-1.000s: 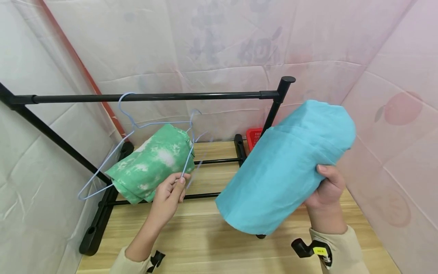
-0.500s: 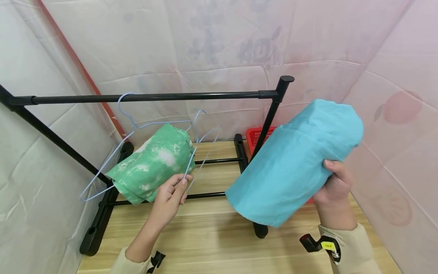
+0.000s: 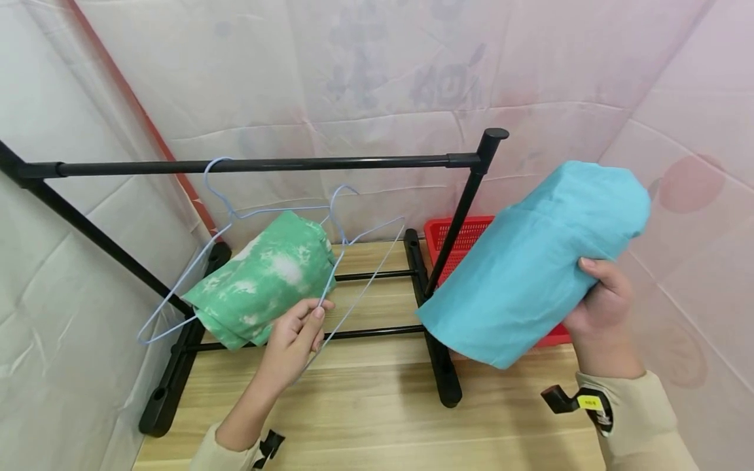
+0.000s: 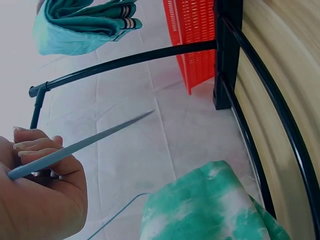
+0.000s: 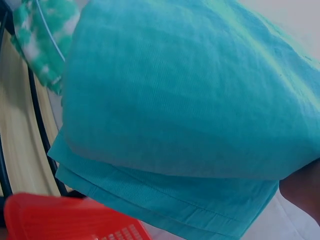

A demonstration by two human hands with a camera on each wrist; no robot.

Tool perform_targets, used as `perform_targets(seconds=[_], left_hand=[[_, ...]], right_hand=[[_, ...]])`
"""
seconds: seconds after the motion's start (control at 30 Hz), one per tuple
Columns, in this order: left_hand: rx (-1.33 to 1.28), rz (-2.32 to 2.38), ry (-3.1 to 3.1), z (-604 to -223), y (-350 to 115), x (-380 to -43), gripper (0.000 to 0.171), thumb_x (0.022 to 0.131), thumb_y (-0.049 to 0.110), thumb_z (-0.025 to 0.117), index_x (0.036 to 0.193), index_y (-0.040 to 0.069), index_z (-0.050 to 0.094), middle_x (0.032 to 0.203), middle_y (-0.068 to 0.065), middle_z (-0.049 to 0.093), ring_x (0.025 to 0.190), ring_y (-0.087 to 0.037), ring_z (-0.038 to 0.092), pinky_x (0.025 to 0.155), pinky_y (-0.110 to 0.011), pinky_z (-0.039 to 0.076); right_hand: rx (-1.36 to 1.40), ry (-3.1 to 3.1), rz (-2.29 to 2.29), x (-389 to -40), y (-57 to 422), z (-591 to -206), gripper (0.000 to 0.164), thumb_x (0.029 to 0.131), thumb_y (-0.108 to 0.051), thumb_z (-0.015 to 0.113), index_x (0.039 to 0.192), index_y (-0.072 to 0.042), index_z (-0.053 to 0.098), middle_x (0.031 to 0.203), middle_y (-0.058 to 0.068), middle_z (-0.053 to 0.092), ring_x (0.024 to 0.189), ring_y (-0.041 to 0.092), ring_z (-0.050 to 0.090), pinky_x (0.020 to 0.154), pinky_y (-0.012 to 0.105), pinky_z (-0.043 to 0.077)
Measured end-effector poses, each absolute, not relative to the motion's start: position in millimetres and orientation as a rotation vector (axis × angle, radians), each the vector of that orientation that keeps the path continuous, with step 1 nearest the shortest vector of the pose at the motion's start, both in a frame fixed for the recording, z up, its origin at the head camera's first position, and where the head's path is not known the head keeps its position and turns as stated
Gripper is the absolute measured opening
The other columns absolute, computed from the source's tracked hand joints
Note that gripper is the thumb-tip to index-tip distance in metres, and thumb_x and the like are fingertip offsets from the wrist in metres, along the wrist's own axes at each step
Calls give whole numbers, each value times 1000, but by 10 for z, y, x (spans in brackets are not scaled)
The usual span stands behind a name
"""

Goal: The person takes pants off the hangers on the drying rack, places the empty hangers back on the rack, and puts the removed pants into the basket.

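My left hand (image 3: 294,340) pinches a light blue wire hanger (image 3: 337,261) between thumb and fingers, its hook pointing up. In the left wrist view, that hanger (image 4: 90,142) appears nearly edge-on. My right hand (image 3: 603,307) grips a folded turquoise cloth garment (image 3: 536,261) by its right side, thumb on the near face, other fingers mostly hidden behind. The garment is tilted and held up off the table. A second blue hanger (image 3: 277,210) hooks over the black rail, with a green-and-white tie-dye cloth (image 3: 271,275) folded over it, just left of my left hand.
The black rack's top rail (image 3: 353,163) crosses the head view, and its right foot (image 3: 442,373) stands on the wooden table (image 3: 353,418). A red plastic basket (image 3: 456,239) sits behind the garment, right of the rack. Pale printed sheets (image 3: 377,78) enclose the space.
My right hand has carried the turquoise garment right and slightly up, exposing more of the red basket. The hanger in my left hand has turned, so more of its frame shows.
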State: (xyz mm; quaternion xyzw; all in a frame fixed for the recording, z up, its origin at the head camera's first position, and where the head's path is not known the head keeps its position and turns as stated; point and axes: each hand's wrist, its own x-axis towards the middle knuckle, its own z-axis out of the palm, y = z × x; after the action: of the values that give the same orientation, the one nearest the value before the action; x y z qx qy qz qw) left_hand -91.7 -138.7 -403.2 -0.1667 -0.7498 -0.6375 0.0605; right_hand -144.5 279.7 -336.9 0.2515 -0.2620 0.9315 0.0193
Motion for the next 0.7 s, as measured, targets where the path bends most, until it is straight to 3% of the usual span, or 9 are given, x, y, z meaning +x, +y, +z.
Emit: perform_targets(seconds=[0.43,0.7], left_hand=[[-530,-1939,-2266,-4024,-1370,-934,24,108,15,44,115,1,62,58,-3,48,49,-10,42,39,-28,35],[-562,-1966,-2235,-4041,-1378,-929,24,108,13,43,115,-1,61,58,-5,47,44,-7,38,34,-27,32]], right_hand=[[756,-1024,2926,-1654,3055,-3316,49,94,2,15,142,-5,23,145,10,40,125,26,52,105,36,46],[710,-1446,2847,-1736,3153,-3274,57,97,-3,15,152,-13,6,156,1,22,131,14,48,107,28,43]])
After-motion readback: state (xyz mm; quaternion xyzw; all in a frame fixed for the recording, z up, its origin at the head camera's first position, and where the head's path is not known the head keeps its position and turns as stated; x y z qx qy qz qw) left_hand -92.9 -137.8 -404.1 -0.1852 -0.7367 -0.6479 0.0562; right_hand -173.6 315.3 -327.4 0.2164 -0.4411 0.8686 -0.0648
